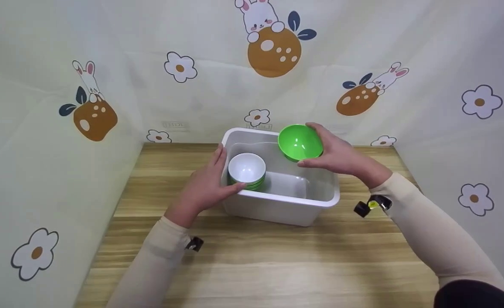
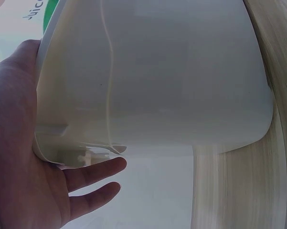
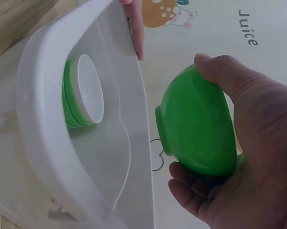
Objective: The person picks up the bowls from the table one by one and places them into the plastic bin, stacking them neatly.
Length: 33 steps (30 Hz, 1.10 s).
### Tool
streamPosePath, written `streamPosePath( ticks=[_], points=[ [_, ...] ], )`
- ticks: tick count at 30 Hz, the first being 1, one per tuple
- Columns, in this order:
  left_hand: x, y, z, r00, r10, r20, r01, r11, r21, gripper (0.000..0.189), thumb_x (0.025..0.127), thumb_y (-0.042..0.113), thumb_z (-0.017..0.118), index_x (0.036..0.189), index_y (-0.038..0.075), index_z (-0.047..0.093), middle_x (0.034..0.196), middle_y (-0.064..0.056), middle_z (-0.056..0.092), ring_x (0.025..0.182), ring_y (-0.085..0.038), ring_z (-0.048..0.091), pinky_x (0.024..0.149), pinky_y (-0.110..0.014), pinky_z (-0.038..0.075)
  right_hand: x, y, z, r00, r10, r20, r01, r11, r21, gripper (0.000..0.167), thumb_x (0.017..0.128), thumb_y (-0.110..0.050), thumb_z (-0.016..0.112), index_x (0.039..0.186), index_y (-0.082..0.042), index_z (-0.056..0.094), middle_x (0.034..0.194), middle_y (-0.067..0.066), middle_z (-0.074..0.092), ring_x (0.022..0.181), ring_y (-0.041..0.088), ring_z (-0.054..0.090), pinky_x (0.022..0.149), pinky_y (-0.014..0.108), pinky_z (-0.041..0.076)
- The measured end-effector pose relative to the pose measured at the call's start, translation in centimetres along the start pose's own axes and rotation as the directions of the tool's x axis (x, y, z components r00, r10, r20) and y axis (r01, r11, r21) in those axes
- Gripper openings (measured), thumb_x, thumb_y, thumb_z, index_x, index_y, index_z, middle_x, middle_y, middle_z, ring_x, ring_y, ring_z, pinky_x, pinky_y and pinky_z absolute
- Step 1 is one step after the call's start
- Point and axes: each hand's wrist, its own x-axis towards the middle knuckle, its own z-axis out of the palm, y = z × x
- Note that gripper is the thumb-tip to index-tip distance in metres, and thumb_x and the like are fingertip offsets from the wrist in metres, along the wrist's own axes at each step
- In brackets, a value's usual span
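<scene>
My right hand [image 1: 333,149] grips a green bowl [image 1: 299,143] by its side, thumb at one edge and fingers at the other. The bowl is tilted above the back right of a white plastic bin [image 1: 288,200]. Its rounded underside and foot ring show in the right wrist view. At the bin's left front corner rests my left hand [image 1: 205,184], fingers stretched along the left side and thumb across the front rim. Inside the bin, against its left end, a white-lined bowl [image 1: 247,167] tops a stack of green bowls [image 3: 69,102].
The bin stands on a wood-grain table [image 1: 277,265]. Pale curtains [image 1: 209,98] with rabbit, fruit and flower prints hang behind it and on both sides. A small black wrist camera [image 1: 194,244] sticks out from the left sleeve, another [image 1: 362,209] from the right.
</scene>
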Motion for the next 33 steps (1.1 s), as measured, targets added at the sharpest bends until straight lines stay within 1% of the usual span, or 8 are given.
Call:
streamPosePath(
  ticks=[4, 8, 12, 15, 22, 25, 29, 33],
  points=[
    [0.0, -0.1, 0.0, 1.0, 0.007, 0.001, -0.007, 1.0, 0.0, 0.125, 0.093, 0.077, 0.07, 0.177, 0.003, 0.015, 0.185, -0.017, 0.008, 0.155, -0.053, 0.041, 0.117, -0.07, 0.045, 0.4, -0.6, 0.2, 1.0, 0.006, 0.025, -0.005, 1.0, -0.03, 0.121, 0.082, -0.051, 0.098, 0.172, -0.01, 0.029, 0.155, 0.018, 0.054, 0.136, 0.036, 0.057, 0.111, 0.054, 0.051],
    [0.1, -0.1, 0.0, 1.0, 0.004, 0.004, -0.004, 1.0, -0.005, 0.124, 0.094, 0.074, 0.073, 0.177, 0.003, 0.015, 0.185, -0.016, 0.008, 0.156, -0.053, 0.039, 0.118, -0.071, 0.043, 1.1, -1.2, 0.5, 0.998, 0.001, 0.059, 0.0, 1.0, -0.015, 0.121, 0.082, -0.046, 0.098, 0.172, -0.008, 0.028, 0.155, 0.019, 0.054, 0.136, 0.036, 0.057, 0.11, 0.053, 0.051],
    [0.1, -0.1, 0.1, 1.0, 0.001, 0.009, -0.001, 1.0, -0.005, 0.122, 0.094, 0.072, 0.074, 0.177, 0.003, 0.015, 0.185, -0.015, 0.007, 0.158, -0.051, 0.037, 0.119, -0.071, 0.042, 1.8, -1.5, 0.8, 0.995, 0.015, 0.094, -0.016, 1.0, 0.001, 0.123, 0.082, -0.048, 0.098, 0.173, -0.009, 0.025, 0.155, 0.019, 0.052, 0.135, 0.035, 0.056, 0.109, 0.052, 0.053],
    [0.0, 0.0, 0.0, 1.0, -0.006, 0.014, 0.006, 1.0, -0.006, 0.123, 0.094, 0.074, 0.073, 0.177, 0.005, 0.014, 0.185, -0.014, 0.006, 0.159, -0.05, 0.036, 0.119, -0.07, 0.042, 2.4, -1.7, 1.1, 0.993, 0.017, 0.116, -0.017, 1.0, 0.006, 0.124, 0.081, -0.049, 0.099, 0.173, -0.01, 0.025, 0.156, 0.019, 0.051, 0.135, 0.035, 0.056, 0.109, 0.051, 0.053],
    [0.0, 0.1, -0.1, 1.0, -0.02, 0.017, 0.02, 1.0, -0.005, 0.123, 0.094, 0.074, 0.073, 0.177, 0.005, 0.014, 0.186, -0.013, 0.006, 0.16, -0.05, 0.035, 0.12, -0.07, 0.041, 3.7, -2.4, 1.6, 0.989, -0.021, 0.143, 0.018, 1.0, 0.021, 0.119, 0.082, -0.04, 0.099, 0.171, -0.007, 0.026, 0.156, 0.02, 0.051, 0.138, 0.035, 0.055, 0.114, 0.053, 0.049],
    [0.0, 0.1, -0.1, 0.999, -0.028, 0.019, 0.028, 1.0, 0.002, 0.124, 0.093, 0.077, 0.071, 0.178, 0.007, 0.014, 0.186, -0.012, 0.005, 0.156, -0.052, 0.04, 0.117, -0.071, 0.044, 4.4, -2.4, 1.9, 0.987, -0.038, 0.154, 0.035, 0.999, 0.018, 0.119, 0.082, -0.038, 0.099, 0.17, -0.005, 0.026, 0.155, 0.02, 0.051, 0.137, 0.035, 0.055, 0.115, 0.052, 0.049],
    [0.0, 0.1, 0.0, 0.999, -0.032, 0.016, 0.032, 0.999, 0.001, 0.125, 0.092, 0.081, 0.069, 0.178, 0.009, 0.015, 0.186, -0.01, 0.006, 0.149, -0.055, 0.048, 0.113, -0.072, 0.048, 5.4, -2.4, 2.4, 0.984, -0.065, 0.166, 0.065, 0.998, 0.004, 0.12, 0.082, -0.041, 0.099, 0.169, -0.003, 0.026, 0.154, 0.021, 0.053, 0.136, 0.035, 0.056, 0.116, 0.052, 0.048],
    [0.0, 0.0, 0.0, 1.0, -0.017, 0.012, 0.017, 1.0, 0.009, 0.128, 0.091, 0.085, 0.065, 0.178, 0.006, 0.015, 0.186, -0.014, 0.007, 0.153, -0.054, 0.044, 0.115, -0.071, 0.046, 6.2, -2.3, 2.9, 0.982, -0.079, 0.173, 0.083, 0.996, -0.018, 0.12, 0.082, -0.044, 0.098, 0.169, -0.002, 0.027, 0.152, 0.02, 0.053, 0.135, 0.034, 0.057, 0.114, 0.051, 0.049]
  ],
)
